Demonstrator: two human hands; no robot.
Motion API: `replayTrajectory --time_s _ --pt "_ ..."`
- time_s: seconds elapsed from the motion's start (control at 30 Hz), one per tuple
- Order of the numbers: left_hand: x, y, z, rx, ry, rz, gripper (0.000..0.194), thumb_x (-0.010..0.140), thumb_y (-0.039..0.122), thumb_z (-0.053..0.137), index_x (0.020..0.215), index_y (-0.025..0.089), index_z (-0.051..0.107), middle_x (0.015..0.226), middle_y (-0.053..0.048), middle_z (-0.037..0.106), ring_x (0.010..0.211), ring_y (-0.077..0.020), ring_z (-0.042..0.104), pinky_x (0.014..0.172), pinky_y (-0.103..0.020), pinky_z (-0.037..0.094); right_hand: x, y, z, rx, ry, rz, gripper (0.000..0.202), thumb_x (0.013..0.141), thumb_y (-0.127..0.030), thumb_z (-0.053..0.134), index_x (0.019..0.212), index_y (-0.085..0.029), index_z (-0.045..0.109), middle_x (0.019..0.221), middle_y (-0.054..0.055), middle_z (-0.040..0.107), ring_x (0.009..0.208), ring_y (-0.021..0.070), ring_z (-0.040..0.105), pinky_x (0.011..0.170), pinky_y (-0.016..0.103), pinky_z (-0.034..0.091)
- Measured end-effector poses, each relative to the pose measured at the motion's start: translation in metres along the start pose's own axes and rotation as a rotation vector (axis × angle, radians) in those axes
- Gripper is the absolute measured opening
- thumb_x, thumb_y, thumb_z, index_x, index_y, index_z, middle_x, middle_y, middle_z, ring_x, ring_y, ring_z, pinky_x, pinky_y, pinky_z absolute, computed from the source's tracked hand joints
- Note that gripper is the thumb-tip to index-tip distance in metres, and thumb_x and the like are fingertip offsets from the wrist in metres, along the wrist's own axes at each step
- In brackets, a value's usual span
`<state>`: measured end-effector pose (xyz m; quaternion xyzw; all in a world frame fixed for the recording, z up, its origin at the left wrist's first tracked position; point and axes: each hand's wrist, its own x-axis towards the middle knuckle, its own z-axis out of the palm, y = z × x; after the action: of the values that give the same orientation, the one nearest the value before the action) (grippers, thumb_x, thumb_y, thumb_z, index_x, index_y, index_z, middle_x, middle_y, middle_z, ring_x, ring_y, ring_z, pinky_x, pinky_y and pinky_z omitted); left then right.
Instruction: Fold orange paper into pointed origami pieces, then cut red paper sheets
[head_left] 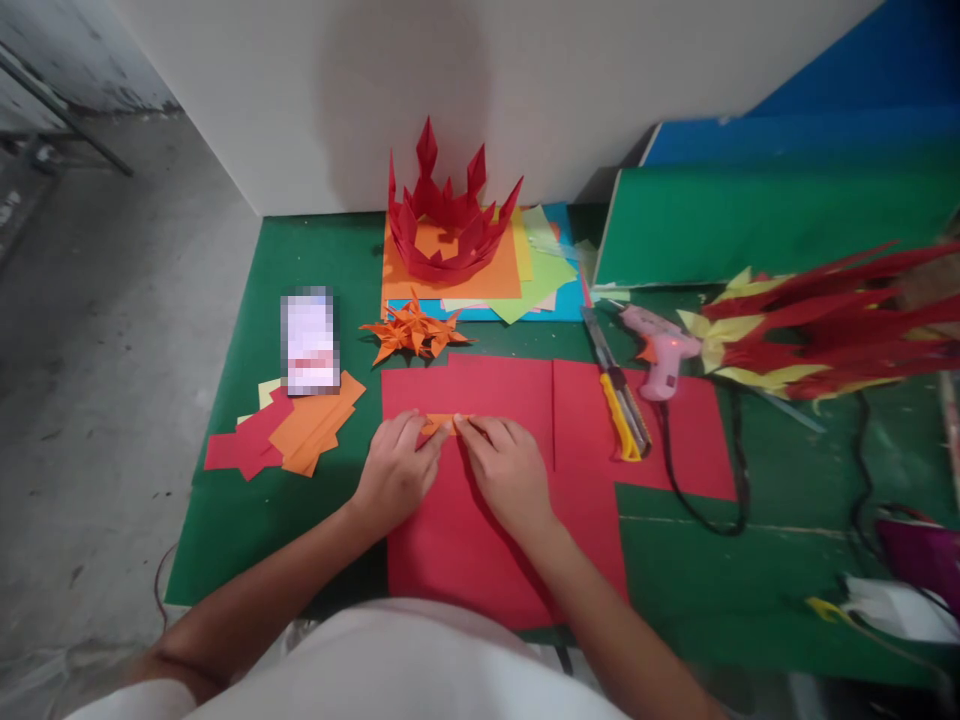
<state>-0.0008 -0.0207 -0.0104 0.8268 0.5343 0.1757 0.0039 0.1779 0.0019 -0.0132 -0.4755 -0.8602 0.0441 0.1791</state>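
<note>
A small folded strip of orange paper (442, 419) lies on the large red paper sheet (495, 560) in front of me. My left hand (397, 468) grips its left end, thumb and fingers closed at the edge. From the other side, my right hand (508, 470) holds the right end, its fingertips meeting the left thumb near the middle. Parts of the strip are hidden under the fingers. Just beyond the hands sits a cluster of folded orange paper stars (416, 330). Behind that, a red paper crown (448, 235) stands on stacked coloured sheets (487, 285).
Left of the hands are a phone (310, 340) and loose paper slips (300, 430). To the right lie a yellow cutter (619, 410), scissors, a pink glue gun (660, 345) with its black cord, and a red-and-yellow paper piece (825, 330). Green boards (780, 220) lean behind.
</note>
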Motion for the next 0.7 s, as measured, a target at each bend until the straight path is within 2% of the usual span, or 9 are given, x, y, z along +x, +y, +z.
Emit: replayTrajectory --time_s 0.13,0.37,0.57,0.7 --pt "-0.001 0.001 -0.001 0.019 -0.007 -0.012 0.034 0.087 0.019 0.052 0.119 0.020 0.062 0.112 -0.013 0.062 0.104 -0.0267 0.057 0.085 -0.040 0.044 0.001 0.001 0.000 0.006 0.004 -0.005 0.027 0.091 -0.016 0.051 0.114 -0.014 0.065 0.098 0.010 0.068 0.087 0.0223 0.055 0.075 0.034 0.042" --pt "0.003 0.001 -0.006 0.024 -0.024 0.049 0.032 0.088 0.016 0.050 0.118 0.014 0.060 0.116 -0.011 0.065 0.107 -0.0243 0.058 0.084 -0.037 0.043 0.001 0.003 -0.001 0.032 0.003 0.000 0.027 0.093 -0.017 0.046 0.113 -0.016 0.065 0.099 0.009 0.069 0.087 0.0219 0.055 0.077 0.034 0.043" --pt "0.005 -0.003 -0.011 -0.032 -0.002 0.024 0.025 0.089 0.017 0.050 0.110 0.014 0.063 0.106 -0.010 0.069 0.099 -0.0229 0.060 0.088 -0.038 0.041 0.000 0.006 0.001 0.063 0.017 -0.011 0.027 0.093 -0.015 0.046 0.112 -0.013 0.065 0.099 0.011 0.068 0.090 0.0222 0.055 0.079 0.034 0.044" --pt "0.013 -0.004 -0.009 -0.026 0.055 0.028 0.018 0.091 0.025 0.052 0.099 0.016 0.066 0.091 -0.006 0.070 0.084 -0.0198 0.060 0.082 -0.036 0.040 -0.002 0.008 0.001 0.091 0.042 0.003 0.028 0.094 -0.015 0.043 0.111 -0.011 0.065 0.100 0.012 0.067 0.090 0.0224 0.055 0.082 0.035 0.046"
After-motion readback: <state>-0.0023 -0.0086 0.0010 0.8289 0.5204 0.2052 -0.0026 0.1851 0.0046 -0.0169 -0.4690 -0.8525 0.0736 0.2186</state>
